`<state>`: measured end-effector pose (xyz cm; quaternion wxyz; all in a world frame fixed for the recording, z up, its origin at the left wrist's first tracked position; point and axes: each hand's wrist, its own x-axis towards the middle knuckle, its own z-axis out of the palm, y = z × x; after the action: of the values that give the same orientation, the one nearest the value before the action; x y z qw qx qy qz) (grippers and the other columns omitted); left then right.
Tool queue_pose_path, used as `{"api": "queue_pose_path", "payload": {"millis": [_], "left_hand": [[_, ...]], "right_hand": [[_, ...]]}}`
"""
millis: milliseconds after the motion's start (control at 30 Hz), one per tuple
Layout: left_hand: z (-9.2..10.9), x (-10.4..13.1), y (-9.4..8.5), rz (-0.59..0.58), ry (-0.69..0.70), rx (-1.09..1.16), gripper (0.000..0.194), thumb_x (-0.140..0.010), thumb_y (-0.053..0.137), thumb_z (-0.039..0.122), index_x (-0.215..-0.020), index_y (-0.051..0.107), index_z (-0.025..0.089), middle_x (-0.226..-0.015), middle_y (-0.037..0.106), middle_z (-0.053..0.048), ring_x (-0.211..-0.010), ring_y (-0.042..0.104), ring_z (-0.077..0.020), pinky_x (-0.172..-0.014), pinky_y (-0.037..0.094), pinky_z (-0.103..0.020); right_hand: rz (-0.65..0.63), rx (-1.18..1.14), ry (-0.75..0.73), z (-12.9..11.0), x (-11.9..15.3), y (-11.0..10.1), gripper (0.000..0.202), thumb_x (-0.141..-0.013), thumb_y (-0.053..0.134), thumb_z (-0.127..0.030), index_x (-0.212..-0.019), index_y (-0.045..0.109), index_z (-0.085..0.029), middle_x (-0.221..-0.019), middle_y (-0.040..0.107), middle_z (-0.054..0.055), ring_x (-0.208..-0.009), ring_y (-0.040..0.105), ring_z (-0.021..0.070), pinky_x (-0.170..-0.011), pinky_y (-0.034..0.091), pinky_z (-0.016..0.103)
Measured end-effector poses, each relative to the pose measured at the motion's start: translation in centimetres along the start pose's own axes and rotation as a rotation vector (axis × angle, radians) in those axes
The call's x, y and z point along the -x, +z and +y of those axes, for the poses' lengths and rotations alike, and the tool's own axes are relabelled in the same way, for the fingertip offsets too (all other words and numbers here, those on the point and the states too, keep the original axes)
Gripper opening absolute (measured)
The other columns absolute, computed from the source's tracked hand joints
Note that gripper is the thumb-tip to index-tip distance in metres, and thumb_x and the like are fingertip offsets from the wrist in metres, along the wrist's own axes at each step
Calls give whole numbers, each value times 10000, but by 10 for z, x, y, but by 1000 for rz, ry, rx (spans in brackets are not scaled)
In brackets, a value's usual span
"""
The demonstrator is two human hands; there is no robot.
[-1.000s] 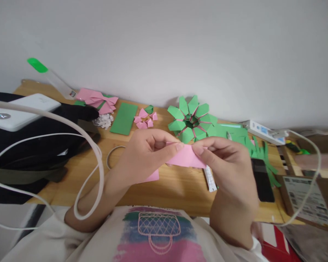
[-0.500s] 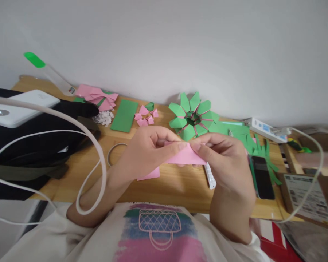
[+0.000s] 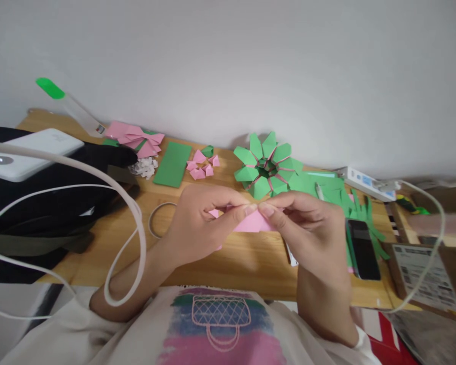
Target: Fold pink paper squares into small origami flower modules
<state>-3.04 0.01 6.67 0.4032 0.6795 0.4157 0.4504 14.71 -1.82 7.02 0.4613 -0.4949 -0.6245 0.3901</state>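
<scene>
Between my two hands is a small piece of pink paper (image 3: 251,223), folded, held above the front of the table. My left hand (image 3: 209,218) pinches its upper edge between thumb and fingers. Right beside it, my right hand (image 3: 307,223) pinches the same edge, the thumb tips nearly touching. Part of the paper is hidden behind my fingers. Behind the hands stands a ring of folded green and pink paper (image 3: 264,165). Folded pink paper pieces (image 3: 198,172) lie left of it, beside a green paper sheet (image 3: 173,165). Another pink paper shows partly behind my left hand.
A white power bank (image 3: 34,152) rests on dark cloth at left, its white cable looping over my left forearm. At right are a phone (image 3: 363,248), cut green paper strips (image 3: 368,218), a power strip (image 3: 368,183) and a cardboard box (image 3: 429,279). A wall stands behind.
Both hands' thumbs have come closer together along the pink paper's upper edge. The paper's lower edge, straight before, now looks bent in the middle.
</scene>
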Motion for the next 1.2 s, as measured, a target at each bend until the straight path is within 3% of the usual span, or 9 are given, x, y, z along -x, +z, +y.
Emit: {"api": "queue_pose_path", "payload": {"millis": [267, 400, 500, 667, 800, 867, 933, 1033, 1200], "left_hand": [[-8, 2, 3, 66, -11, 16, 188, -804, 651, 134, -627, 689, 184, -578, 683, 59, -513, 589, -69, -465, 406, -157], [-12, -2, 5, 60, -154, 159, 118, -766, 671, 140, -656, 685, 178, -653, 726, 35, -591, 650, -90, -518, 466, -161], [-13, -4, 8, 20, -275, 324, 31, -754, 683, 165, -781, 670, 168, -712, 743, 16, -628, 689, -111, -537, 509, -175], [-10, -2, 9, -110, -365, 556, 373, -773, 666, 140, -1119, 531, 172, -641, 721, 46, -605, 708, -121, -601, 563, -206], [-12, -1, 2, -246, -387, 758, 392, -796, 658, 145, -1149, 492, 174, -608, 708, 46, -529, 678, -114, -556, 548, -205], [-15, -1, 0, -324, -394, 858, 446, -795, 668, 157, -1196, 472, 178, -601, 705, 43, -506, 665, -116, -534, 539, -206], [-17, -1, -1, -379, -409, 912, 455, -787, 672, 147, -1198, 481, 180, -595, 695, 46, -487, 647, -109, -506, 520, -193], [-15, 0, 1, -388, -411, 922, 416, -788, 660, 128, -1171, 509, 190, -586, 669, 62, -476, 624, -89, -490, 498, -171], [-4, 3, 4, -224, -386, 758, 401, -821, 650, 150, -1184, 505, 240, -721, 708, 60, -593, 673, -90, -570, 517, -171]], "right_hand": [[-40, 77, -24, 0, -5, -1, 127, -867, 632, -196, -755, 691, -208, -679, 693, -42, -584, 583, 71, -534, 441, 186], [-78, -15, 34, 7, -7, 0, 99, -853, 644, -217, -786, 717, -210, -694, 702, -22, -580, 585, 84, -518, 447, 195], [0, -112, 103, 13, -6, 2, 39, -802, 696, -219, -796, 732, -205, -663, 695, -13, -542, 569, 89, -489, 447, 201], [146, -212, 126, 17, 0, 4, 75, -817, 694, -237, -879, 736, -235, -621, 656, -25, -517, 556, 89, -477, 452, 203], [-66, -264, -47, 14, 3, -9, 332, -826, 697, -377, -1148, 672, -299, -821, 711, 3, -692, 642, 134, -618, 533, 262], [-222, -232, -165, 11, 2, -16, 430, -739, 777, -410, -1141, 678, -294, -948, 731, 27, -821, 668, 174, -728, 551, 313], [-324, -180, -254, 8, 0, -19, 401, -712, 813, -311, -1095, 698, -281, -923, 744, 26, -824, 675, 184, -745, 547, 331], [-309, -153, -323, 6, -1, -15, 257, -792, 726, -167, -1031, 722, -261, -863, 759, 23, -760, 684, 163, -689, 542, 310], [-180, -102, -363, 7, 3, -9, 288, -791, 695, -85, -1013, 735, -264, -851, 765, 11, -749, 692, 150, -669, 540, 288]]}}
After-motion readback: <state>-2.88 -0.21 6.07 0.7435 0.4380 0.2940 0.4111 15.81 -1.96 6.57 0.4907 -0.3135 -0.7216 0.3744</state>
